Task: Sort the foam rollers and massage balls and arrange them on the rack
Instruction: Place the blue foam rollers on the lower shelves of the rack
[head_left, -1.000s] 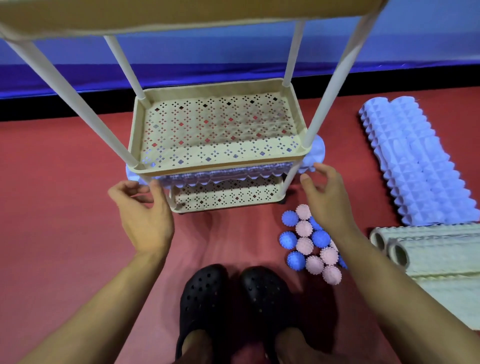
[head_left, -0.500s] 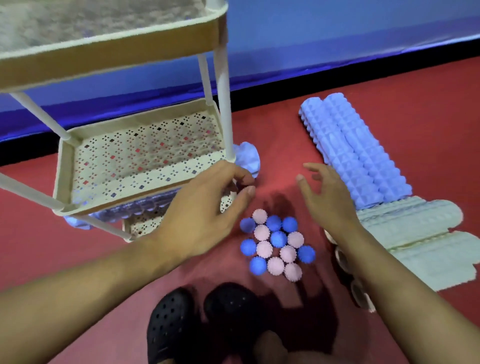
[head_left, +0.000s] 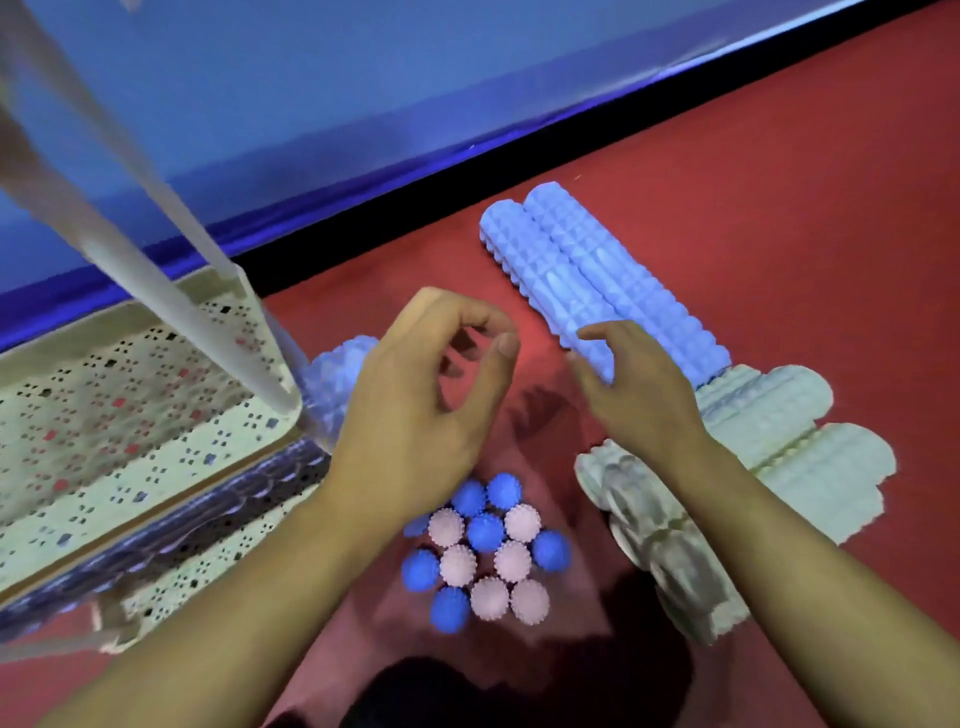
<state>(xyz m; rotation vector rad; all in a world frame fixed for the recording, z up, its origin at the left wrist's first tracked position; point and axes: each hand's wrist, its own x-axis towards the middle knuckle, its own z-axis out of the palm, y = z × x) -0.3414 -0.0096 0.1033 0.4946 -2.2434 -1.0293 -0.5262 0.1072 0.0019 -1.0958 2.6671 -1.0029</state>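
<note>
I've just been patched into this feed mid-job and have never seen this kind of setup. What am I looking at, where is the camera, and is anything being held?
The camera sits on a person's head, looking down at their own bare hands. The left hand and right hand hover above a red floor, holding nothing. Below them lies a cluster of spiky massage balls, blue and pink. To the right lie two blue foam rollers and several pale green rollers. On the left stands the cream rack, with another blue roller lying under its perforated shelf.
</note>
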